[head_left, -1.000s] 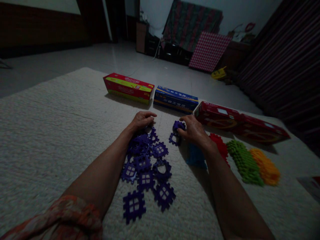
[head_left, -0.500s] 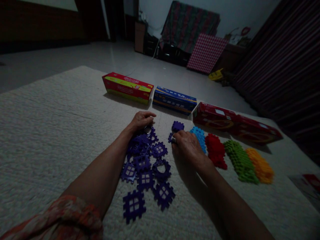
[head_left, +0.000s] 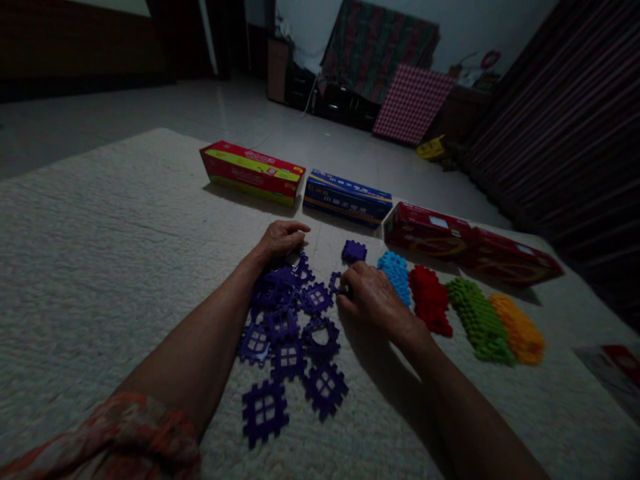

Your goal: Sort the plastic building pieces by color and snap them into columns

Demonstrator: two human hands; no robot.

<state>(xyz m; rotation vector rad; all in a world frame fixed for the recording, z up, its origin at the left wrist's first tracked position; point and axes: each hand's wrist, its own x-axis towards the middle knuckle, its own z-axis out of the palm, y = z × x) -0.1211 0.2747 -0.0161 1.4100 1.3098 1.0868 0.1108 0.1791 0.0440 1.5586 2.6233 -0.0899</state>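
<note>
My right hand (head_left: pixel 369 293) pinches a small purple interlocking tile (head_left: pixel 334 283) by its right edge; fingers hide much of it. A purple tile stack (head_left: pixel 354 251) lies just beyond that hand. My left hand (head_left: pixel 281 240) rests at the far end of a loose pile of purple tiles (head_left: pixel 280 290), its visible fingers stretched to the right and no tile seen in them. Nearer to me, several purple tiles have notched edges and window cut-outs, such as a window tile (head_left: pixel 265 395); one tile (head_left: pixel 336 340) has a larger rounded opening.
Right of my right hand lie light blue (head_left: pixel 394 277), red (head_left: pixel 430 301), green (head_left: pixel 481 321) and orange (head_left: pixel 517 330) tile stacks. Behind stand a red-and-yellow box (head_left: pixel 253 183), a blue box (head_left: pixel 347 207) and dark red boxes (head_left: pixel 430 243). All rest on a pale quilted mat (head_left: pixel 110 253).
My right hand has moved slightly left with the purple tile, farther from the purple stack and closer to the pile. My left hand is almost still; the view has shifted slightly.
</note>
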